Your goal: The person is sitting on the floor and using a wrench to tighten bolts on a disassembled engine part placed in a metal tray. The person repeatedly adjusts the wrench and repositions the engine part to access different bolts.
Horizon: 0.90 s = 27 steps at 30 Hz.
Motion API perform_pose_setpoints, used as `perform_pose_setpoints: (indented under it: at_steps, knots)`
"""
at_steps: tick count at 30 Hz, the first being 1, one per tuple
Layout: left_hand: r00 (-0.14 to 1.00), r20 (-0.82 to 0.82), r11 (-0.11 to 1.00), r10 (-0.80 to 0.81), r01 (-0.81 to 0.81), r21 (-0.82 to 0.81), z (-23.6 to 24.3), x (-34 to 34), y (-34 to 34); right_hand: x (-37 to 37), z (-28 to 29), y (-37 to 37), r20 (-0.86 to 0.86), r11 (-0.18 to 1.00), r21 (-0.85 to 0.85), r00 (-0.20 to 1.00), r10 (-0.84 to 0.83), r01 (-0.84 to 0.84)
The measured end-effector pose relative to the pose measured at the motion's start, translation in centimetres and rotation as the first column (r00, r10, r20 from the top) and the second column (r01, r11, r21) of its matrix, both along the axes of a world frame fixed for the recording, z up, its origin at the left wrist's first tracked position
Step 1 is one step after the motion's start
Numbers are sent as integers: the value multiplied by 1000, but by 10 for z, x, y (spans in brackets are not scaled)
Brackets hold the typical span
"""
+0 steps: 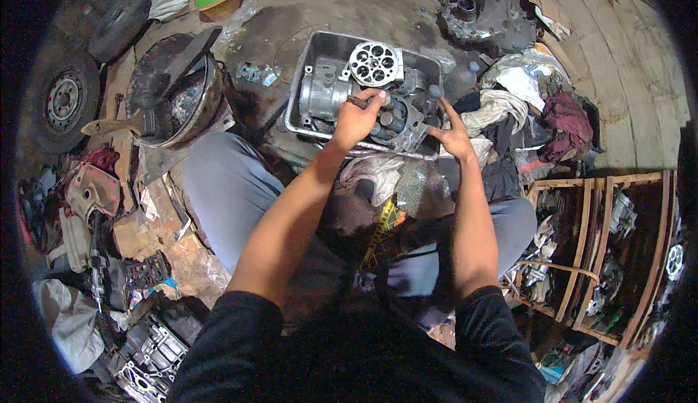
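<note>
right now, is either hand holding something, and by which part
It cannot be told: the left hand and right hand are at metal parts in the tray, any grip unclear.

1. A grimy floor (pixel 313 3) bears a worn gearbox casing (pixel 502 7), heaped rags (pixel 498 110) and torn cardboard (pixel 134 236).
2. At its far side stands a tan pot (pixel 222 8).
3. A rectangular metal tray (pixel 309 60), its underside hidden, carries grey metal castings (pixel 323 94).

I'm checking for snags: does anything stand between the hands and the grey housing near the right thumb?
Nothing visible does. The left hand is at the grey housing's left side, the right hand at its right. The round plate lies beyond.
</note>
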State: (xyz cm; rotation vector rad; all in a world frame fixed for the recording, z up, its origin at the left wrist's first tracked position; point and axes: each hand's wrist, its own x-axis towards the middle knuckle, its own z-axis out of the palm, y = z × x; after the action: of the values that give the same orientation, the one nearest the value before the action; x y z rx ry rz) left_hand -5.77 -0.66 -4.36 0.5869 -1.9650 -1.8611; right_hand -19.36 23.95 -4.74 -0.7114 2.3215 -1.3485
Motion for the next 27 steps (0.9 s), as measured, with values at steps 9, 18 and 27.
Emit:
perform_pose_setpoints:
  at_steps: [9, 18, 27]
  knots:
    - [996, 29, 995, -87, 85, 60, 7, -3, 1, -16, -19, -11, -119, 991, 77, 987, -104, 113]
    - [997, 56, 998, -61, 61, 6, -3, -6, -2, 3, 11, 4, -338, 882, -123, 817, -468, 455]
    - [999, 7, 999, -39, 39, 13, -5, -6, 0, 19, 66, 24, -487, 756, -369, 580, -653, 541]
